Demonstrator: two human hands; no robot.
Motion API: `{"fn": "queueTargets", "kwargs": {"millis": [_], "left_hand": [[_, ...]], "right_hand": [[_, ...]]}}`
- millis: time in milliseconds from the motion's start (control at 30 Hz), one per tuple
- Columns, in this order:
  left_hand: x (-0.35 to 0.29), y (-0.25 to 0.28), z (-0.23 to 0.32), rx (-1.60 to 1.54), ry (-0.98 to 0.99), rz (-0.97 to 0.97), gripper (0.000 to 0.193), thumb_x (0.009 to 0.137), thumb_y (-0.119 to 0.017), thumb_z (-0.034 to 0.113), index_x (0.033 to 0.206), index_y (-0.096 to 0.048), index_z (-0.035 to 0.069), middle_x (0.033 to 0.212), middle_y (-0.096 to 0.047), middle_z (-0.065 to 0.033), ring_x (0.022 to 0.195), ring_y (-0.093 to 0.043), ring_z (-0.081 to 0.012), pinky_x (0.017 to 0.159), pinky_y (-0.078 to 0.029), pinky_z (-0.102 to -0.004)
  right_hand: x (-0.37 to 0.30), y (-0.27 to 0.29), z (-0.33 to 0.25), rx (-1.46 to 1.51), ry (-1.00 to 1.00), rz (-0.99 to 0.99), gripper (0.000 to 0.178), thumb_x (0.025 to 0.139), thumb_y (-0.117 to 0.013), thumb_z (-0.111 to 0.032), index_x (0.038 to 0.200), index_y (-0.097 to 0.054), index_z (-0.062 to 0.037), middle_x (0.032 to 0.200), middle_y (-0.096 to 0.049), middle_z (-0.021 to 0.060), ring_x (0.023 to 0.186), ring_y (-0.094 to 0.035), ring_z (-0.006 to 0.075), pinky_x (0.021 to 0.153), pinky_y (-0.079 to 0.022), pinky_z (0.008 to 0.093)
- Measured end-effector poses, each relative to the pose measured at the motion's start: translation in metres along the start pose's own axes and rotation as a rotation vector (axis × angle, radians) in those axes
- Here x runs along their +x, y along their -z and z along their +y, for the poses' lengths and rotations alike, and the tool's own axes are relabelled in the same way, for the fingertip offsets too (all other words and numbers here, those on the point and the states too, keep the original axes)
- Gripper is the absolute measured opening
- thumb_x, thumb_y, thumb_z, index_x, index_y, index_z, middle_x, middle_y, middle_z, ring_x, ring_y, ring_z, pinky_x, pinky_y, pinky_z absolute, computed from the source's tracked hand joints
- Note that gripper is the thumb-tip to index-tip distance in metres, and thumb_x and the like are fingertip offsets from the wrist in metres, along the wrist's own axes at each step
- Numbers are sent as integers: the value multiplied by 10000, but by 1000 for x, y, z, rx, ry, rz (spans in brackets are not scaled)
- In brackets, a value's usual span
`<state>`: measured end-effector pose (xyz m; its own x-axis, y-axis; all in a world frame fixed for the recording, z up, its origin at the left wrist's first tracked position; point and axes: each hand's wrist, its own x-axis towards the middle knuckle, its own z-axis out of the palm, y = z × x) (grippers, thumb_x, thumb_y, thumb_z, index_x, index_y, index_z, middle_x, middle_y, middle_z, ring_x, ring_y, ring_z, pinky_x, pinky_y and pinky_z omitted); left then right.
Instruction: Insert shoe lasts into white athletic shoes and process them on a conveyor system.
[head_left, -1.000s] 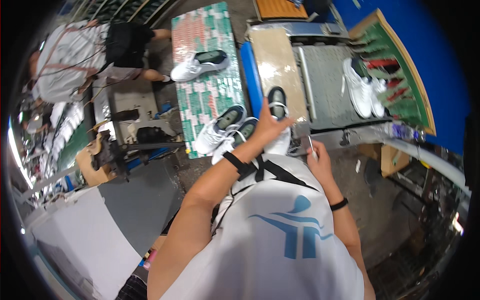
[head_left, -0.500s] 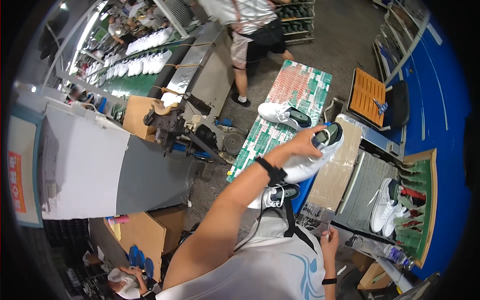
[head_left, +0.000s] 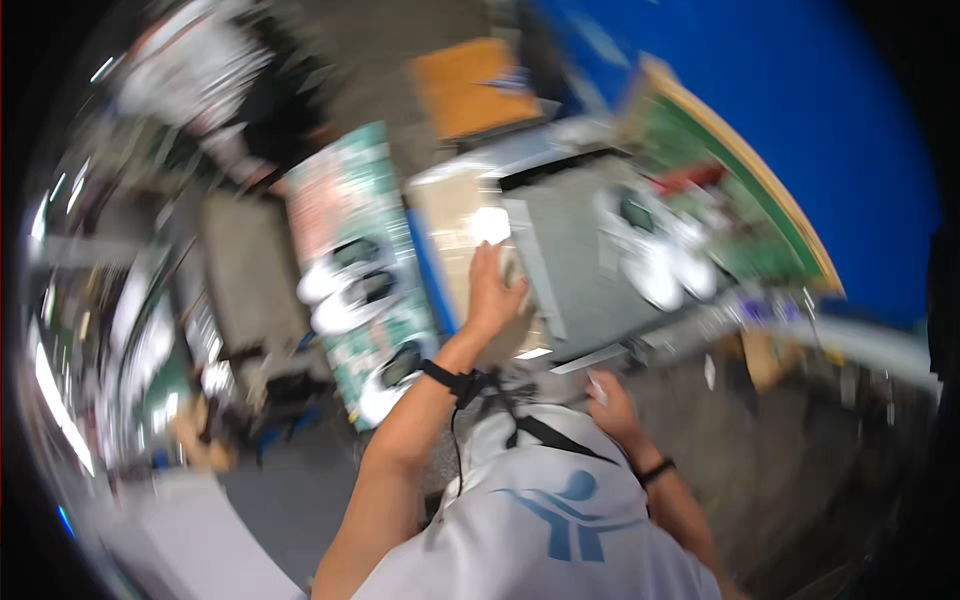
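Observation:
My left hand (head_left: 497, 295) is open, fingers stretched and thumb apart, over the brown tape-wrapped surface (head_left: 455, 210); nothing shows in it. My right hand (head_left: 612, 402) is closed low in front of my body, with a small pale thing at its fingers, too blurred to name. To the left, on a green, white and red patterned board, lie three white sneakers: a far one (head_left: 318, 283), one right beside it (head_left: 340, 315) and a nearer one (head_left: 378, 402). On the grey surface to the right, a pair of white sneakers (head_left: 652, 278) rests side by side.
The patterned board (head_left: 318, 185) runs along the left of the brown surface. A green panel with a wooden edge (head_left: 770, 185) borders the grey surface (head_left: 565, 235). Beyond are an orange slatted seat (head_left: 465, 88) and a blue wall (head_left: 800, 110). A blurred person (head_left: 200, 70) is at the far left.
My left hand has let go of the white sneaker, which now lies beside another on the patterned board. My view has swung right, blurring the scene. My right hand stays closed.

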<state>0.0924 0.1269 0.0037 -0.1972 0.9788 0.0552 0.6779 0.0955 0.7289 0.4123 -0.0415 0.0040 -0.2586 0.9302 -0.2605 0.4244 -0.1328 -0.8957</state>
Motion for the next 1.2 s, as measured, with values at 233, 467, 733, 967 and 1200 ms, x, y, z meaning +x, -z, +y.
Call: {"fn": "queueTargets", "kwargs": {"millis": [233,467,733,967,1200], "left_hand": [[68,-255,172,-394,545,-145,1393,725,-983,400,1665,-91,-113,1680,-271,-363,1609,-248,-433,1333,-202,-462],[59,-279,165,-736,501,61,1211,743,-974,177,1657,-200,-1,1491,-526,-216,1328,-582,-345,1139,-478,-452],[52,-115,52,-1432,687,-502,612,926,-805,298,1445,-610,39,1304,-723,-64,1198,-700,-242,1072,-561,-427],[-55,57,31,-820,548,-298,609,837,-838,109,1388,-612,-16,1218,-727,-76,1089,-700,-186,981,-558,-351],[-146,64,-17,-182,246,-278,809,777,-938,268,1426,-553,-25,1346,-670,-261,1252,-663,-384,1091,-502,-448]], "right_hand": [[-38,61,-6,108,-485,192,522,864,-700,-24,1373,-589,-23,1079,-715,175,976,-716,326,886,-569,422],[-74,91,37,84,-453,321,480,899,-650,7,1373,-584,-37,1078,-692,100,941,-670,204,869,-547,345],[-65,78,3,150,-404,245,528,883,-651,-21,1407,-582,-42,1087,-679,106,951,-674,245,868,-552,360],[-10,35,-33,56,-180,2,536,877,-659,-54,1406,-579,-44,1097,-717,158,1001,-712,305,908,-564,408],[30,-57,-97,15,77,-122,547,874,-660,-39,1412,-561,-23,1100,-718,172,986,-712,341,899,-565,428]]}}
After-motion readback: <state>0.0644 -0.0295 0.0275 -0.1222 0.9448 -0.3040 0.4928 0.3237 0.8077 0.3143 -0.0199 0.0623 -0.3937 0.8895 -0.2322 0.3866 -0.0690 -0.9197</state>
